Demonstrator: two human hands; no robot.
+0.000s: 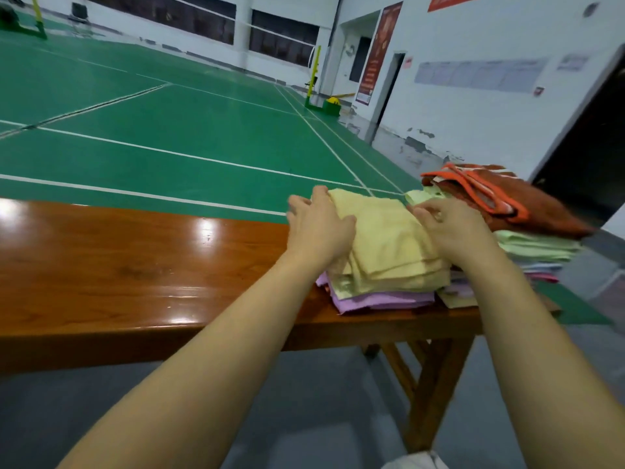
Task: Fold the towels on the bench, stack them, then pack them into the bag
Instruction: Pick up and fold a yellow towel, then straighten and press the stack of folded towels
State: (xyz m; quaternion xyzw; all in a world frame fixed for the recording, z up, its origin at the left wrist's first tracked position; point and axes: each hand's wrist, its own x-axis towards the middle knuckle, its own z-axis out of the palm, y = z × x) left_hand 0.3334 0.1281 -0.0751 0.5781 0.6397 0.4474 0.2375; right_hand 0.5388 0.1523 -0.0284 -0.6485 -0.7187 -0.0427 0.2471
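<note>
A glossy wooden bench carries a stack topped by a folded yellow towel over a purple towel, beside a rust-orange bag lying on more towels. The left hand grips the yellow towel's left edge with curled fingers, and the right hand pinches its right edge.

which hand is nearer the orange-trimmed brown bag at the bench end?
Right. The right hand rests on the yellow towel's right edge, just short of the bag. The left hand holds the towel's left side, farther away.
</note>
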